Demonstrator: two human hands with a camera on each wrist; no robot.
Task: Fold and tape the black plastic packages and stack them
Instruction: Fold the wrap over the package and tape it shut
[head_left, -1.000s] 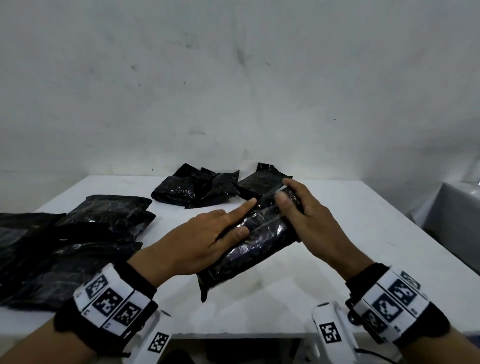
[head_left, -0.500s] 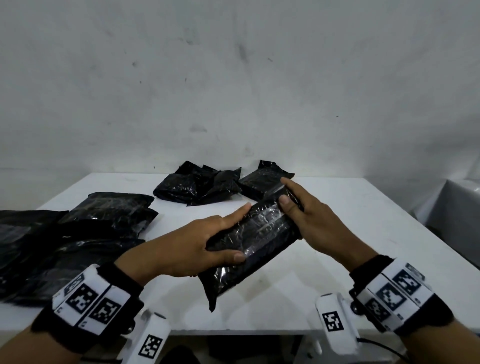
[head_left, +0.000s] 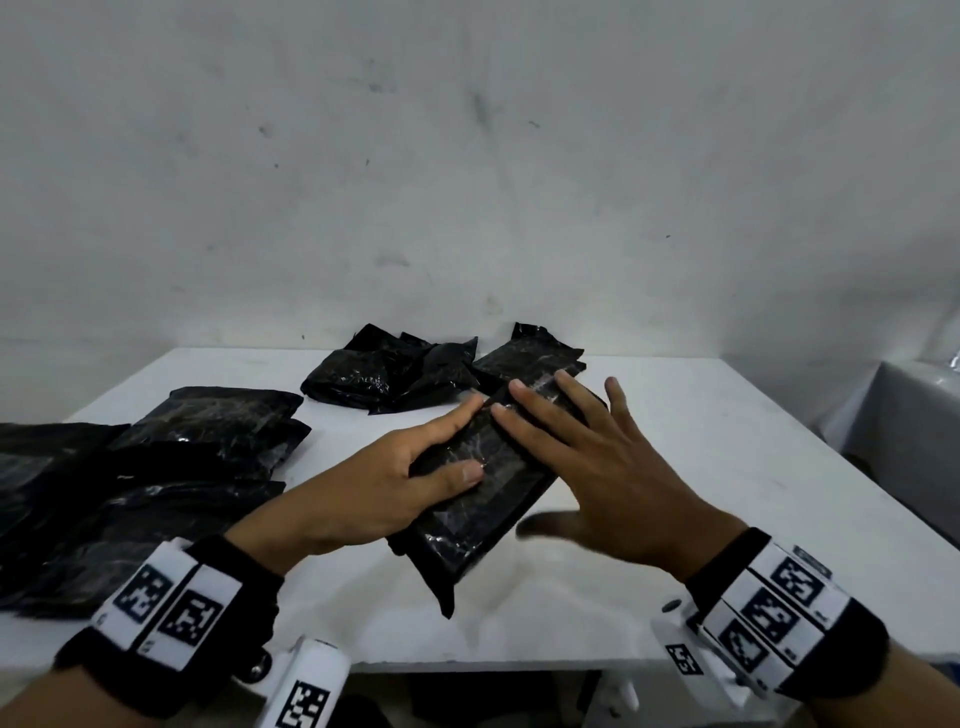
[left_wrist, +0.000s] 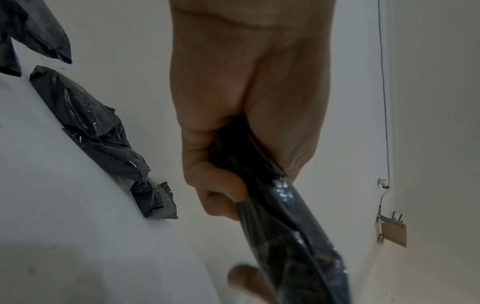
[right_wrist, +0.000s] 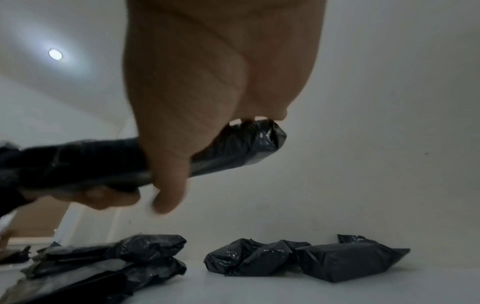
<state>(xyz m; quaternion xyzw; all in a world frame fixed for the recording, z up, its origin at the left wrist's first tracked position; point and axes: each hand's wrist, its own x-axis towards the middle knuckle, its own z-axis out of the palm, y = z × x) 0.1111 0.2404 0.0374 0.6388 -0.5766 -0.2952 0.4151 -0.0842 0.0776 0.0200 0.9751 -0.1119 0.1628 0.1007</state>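
Note:
A folded black plastic package (head_left: 485, 499) lies slanted over the table's near middle, lifted off the surface. My left hand (head_left: 441, 447) grips its left side, thumb on top and fingers underneath; the left wrist view shows the package (left_wrist: 293, 236) pinched in that hand. My right hand (head_left: 571, 441) lies flat on the package's far end with its fingers straight and spread, and the thumb hangs free. In the right wrist view the package (right_wrist: 233, 148) runs under my palm. No tape roll is in view.
A stack of flat black packages (head_left: 156, 467) fills the table's left side. A crumpled pile (head_left: 395, 374) and one more package (head_left: 524, 358) sit at the back near the wall. The white table (head_left: 727, 467) shows bare surface on the right; a grey unit (head_left: 909, 415) stands beyond it.
My right hand has let go of the package's far end and now lies flat on it with spread fingers. My left hand went from flat fingers on top to gripping the package's side.

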